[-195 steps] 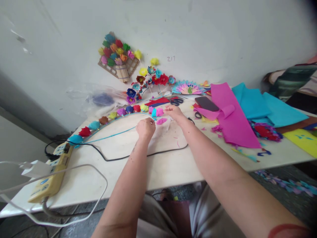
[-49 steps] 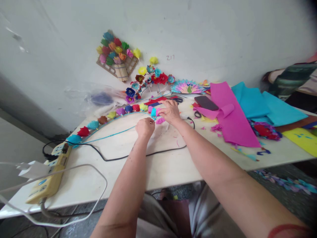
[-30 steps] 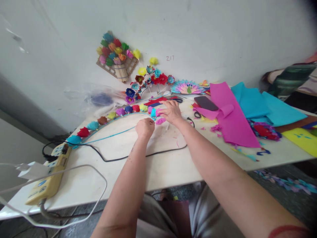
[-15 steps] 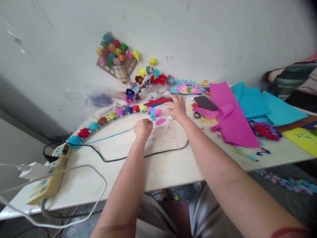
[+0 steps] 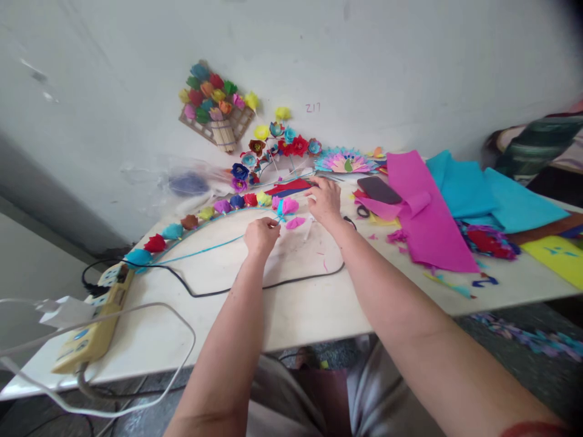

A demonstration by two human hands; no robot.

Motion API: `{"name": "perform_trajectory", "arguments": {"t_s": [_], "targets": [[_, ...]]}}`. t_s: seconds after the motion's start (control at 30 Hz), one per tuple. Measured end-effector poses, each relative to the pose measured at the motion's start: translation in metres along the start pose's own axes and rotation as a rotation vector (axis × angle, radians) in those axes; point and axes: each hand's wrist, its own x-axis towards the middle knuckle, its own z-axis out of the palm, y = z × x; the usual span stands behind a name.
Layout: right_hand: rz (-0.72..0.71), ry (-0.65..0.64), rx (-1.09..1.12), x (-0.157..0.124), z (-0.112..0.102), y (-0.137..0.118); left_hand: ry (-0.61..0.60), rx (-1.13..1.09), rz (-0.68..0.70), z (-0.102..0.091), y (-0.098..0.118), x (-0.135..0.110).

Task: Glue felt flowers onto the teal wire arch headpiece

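My left hand (image 5: pixel 262 238) is closed in a pinch on a thin blue cord (image 5: pixel 206 249), which runs left across the table. Just beyond its fingertips lies a pink and blue paper flower (image 5: pixel 286 207), with a loose pink petal (image 5: pixel 296 223) beside it. Several crepe-paper flowers in a row (image 5: pixel 221 206) curve away to the left along the cord. My right hand (image 5: pixel 325 200) is open, fingers apart, over the table to the right of the pink flower. Red and blue paper strips (image 5: pixel 291 187) lie by its fingertips; I see nothing held in it.
A yellow power strip (image 5: pixel 93 328) with a white charger (image 5: pixel 68 312) sits at the left. A black cable (image 5: pixel 195 295) crosses the table. To the right are a phone (image 5: pixel 379 190), scissors (image 5: pixel 363 211) and pink crepe paper (image 5: pixel 432 212). Paper flowers (image 5: pixel 298 145) stand by the wall.
My right hand has shifted slightly, and more of the black cable shows beside its wrist. My left hand keeps its pinch in nearly the same place.
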Motion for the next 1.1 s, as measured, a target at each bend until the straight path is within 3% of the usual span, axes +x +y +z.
{"name": "perform_trajectory", "arguments": {"t_s": [0.13,0.23,0.53,0.73,0.93,1.1], "targets": [[0.198,-0.083,0.086,0.003,0.006,0.005,-0.021,-0.108,0.023,-0.002,-0.004,0.002],[0.304,-0.141,0.169,0.006,0.01,0.009,-0.109,-0.264,0.055,-0.002,-0.012,0.007],[0.367,-0.156,0.384,0.007,0.01,0.009,-0.345,-0.582,0.146,-0.005,-0.024,0.008],[0.313,-0.152,0.546,0.006,0.013,0.011,-0.43,-0.587,0.145,-0.005,-0.028,0.008],[0.162,-0.178,0.523,0.007,0.01,0.01,-0.501,-0.6,0.145,-0.003,-0.035,0.01],[0.119,-0.183,0.524,0.008,0.006,0.007,-0.522,-0.603,0.129,-0.002,-0.037,0.011]]}}
